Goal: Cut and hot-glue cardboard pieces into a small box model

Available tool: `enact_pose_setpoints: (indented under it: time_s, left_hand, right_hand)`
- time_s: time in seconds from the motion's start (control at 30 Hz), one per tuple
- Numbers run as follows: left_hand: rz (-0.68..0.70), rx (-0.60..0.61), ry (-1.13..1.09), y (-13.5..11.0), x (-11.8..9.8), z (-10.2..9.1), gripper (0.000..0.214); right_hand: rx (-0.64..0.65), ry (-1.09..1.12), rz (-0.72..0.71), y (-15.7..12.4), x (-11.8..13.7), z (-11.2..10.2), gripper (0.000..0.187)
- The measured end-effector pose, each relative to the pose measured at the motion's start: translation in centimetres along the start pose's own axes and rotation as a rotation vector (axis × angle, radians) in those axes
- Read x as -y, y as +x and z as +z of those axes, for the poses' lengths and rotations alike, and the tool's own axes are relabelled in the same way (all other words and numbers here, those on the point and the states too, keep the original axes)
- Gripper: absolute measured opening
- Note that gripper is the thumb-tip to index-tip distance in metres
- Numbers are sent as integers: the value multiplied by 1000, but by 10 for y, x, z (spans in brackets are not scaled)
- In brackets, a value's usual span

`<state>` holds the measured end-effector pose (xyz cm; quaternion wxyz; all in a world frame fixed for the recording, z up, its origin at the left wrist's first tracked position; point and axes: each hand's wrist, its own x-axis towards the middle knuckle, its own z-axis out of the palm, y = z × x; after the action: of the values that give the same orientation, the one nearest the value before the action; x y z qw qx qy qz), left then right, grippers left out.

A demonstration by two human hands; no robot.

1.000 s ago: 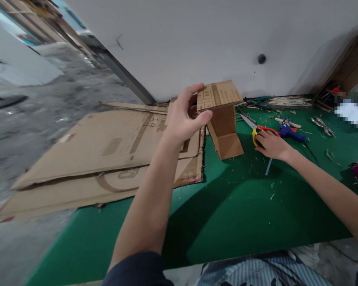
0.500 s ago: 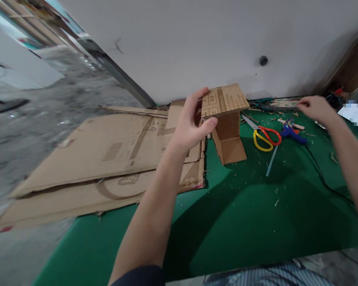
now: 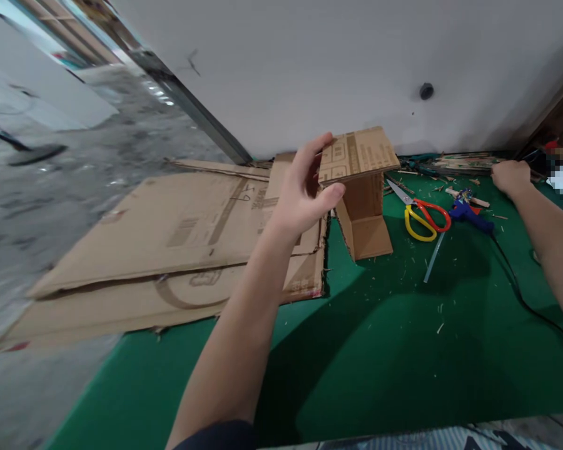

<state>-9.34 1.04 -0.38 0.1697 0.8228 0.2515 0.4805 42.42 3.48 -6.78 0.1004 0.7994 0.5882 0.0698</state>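
Observation:
My left hand (image 3: pixel 304 190) grips the left edge of a folded cardboard piece (image 3: pixel 363 187), thumb under its top flap and fingers over it. The piece stands on the green table (image 3: pixel 380 350) with its lower flap resting flat. My right hand (image 3: pixel 511 176) lies far right at the back of the table, fingers curled down on something I cannot make out, beside thin wooden strips (image 3: pixel 455 164). Red-and-yellow scissors (image 3: pixel 422 215) and a blue glue gun (image 3: pixel 469 212) lie between the cardboard piece and that hand.
Large flattened cardboard sheets (image 3: pixel 169 250) hang over the table's left edge. A glue stick (image 3: pixel 434 256) and small scraps litter the green surface. A black cord (image 3: pixel 520 294) runs from the glue gun toward the right. A white wall stands behind.
My right hand left the scissors, swung up to the right, then came down on the table's back edge near the wooden strips. My left hand kept its hold on the cardboard piece.

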Motion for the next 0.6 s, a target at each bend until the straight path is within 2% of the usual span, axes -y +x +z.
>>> enact_pose_setpoints:
  time_s: [0.13,0.27,0.37,0.47,0.6]
  left_hand:
    - [-17,-4,-2,0,-4,0,90]
    - [-34,-9,-8,-1,-4,1,90]
    - [-29,-13,-11,-1,-3,1,89]
    - [-21,-15,-3,-1,-2,2,90]
    - [-31,-18,1,-1,0,2,88]
  right_hand:
    - [-63,-58,-72,-4,-2,1,33]
    - [-146,-86,-171,-18,-7,-4,43]
    - [-191,-96,-184,-26,-13,-10,46]
    - [-179,-101,-158,-27,-19,-12,46]
    - [-101,-112,-156,-18,-18,-8,45]
